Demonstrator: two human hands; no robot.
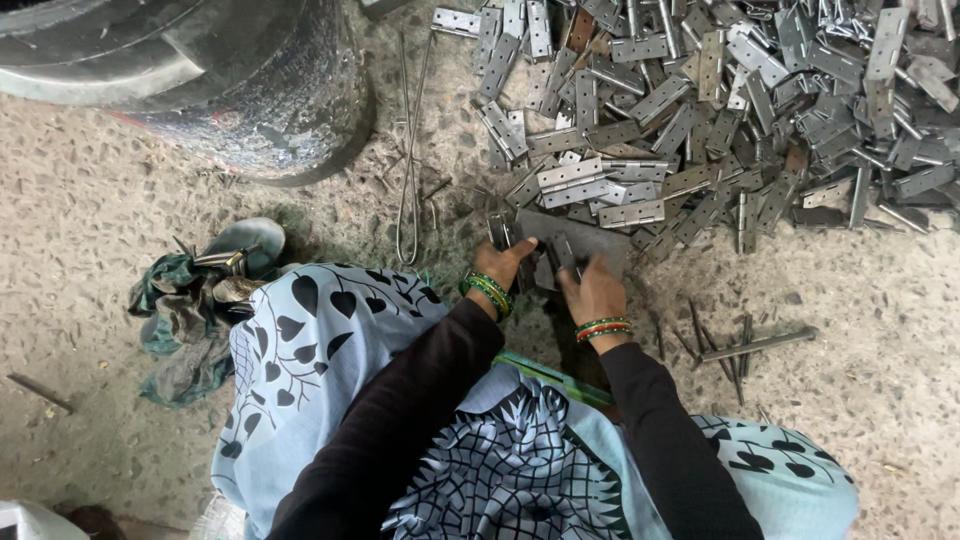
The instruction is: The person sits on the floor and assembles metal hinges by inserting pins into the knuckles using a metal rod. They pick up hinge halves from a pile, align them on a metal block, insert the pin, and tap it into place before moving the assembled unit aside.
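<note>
On the speckled concrete floor (880,330), right at the near edge of the big hinge pile (700,110), sits a flat grey metal plate (590,240), long side running left-right. Both hands are on it: the left hand (503,262) pinches its left end, the right hand (592,290) is curled over its near edge, fingers closed around a small hinge piece, I think. The plate lies just ahead of both hands, right one slightly nearer. Loose pins (755,345) lie off to the right.

No packages, labels, signs or screens show anywhere in the head view.
</note>
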